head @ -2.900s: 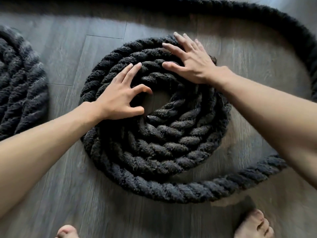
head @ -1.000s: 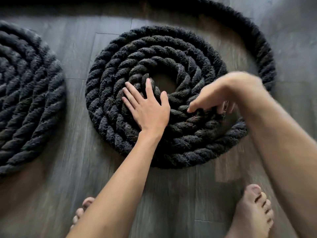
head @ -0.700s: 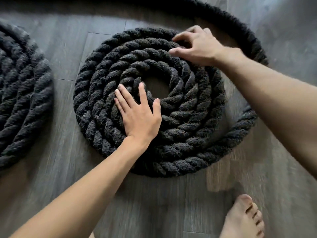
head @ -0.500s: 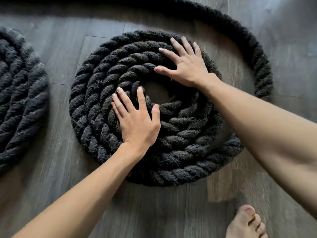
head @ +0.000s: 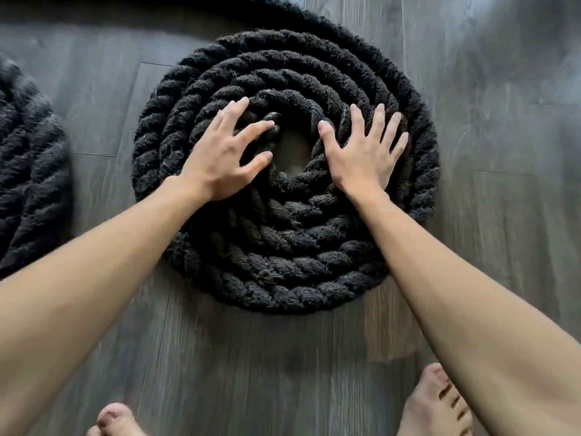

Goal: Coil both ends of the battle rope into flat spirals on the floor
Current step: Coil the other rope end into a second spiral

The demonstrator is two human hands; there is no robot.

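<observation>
A thick black twisted battle rope (head: 283, 265) lies wound into a flat round spiral on the grey wood-plank floor (head: 220, 357), several rings deep, with a small bare patch of floor showing in its middle. Both hands sit on the inner rings, one on each side of that opening. The left hand (head: 226, 155) rests on the turns to the left of the hole, fingers spread wide and a little bent, index finger and thumb reaching toward the innermost turn — pressing on it, not wrapped round it. The right hand (head: 364, 152) lies flat on the rings to the right of the hole, fingers straight and fanned out, palm down on the rope.

From the top of the spiral the outer ring runs off toward the upper edge of the view, where it blurs into shadow. At the far left edge part of a second black rope coil (head: 28, 171) lies flat on the floor, well apart from the first. Two bare feet — left foot toes (head: 116, 420) and right foot (head: 437, 404) — stand on the floor near the bottom edge.
</observation>
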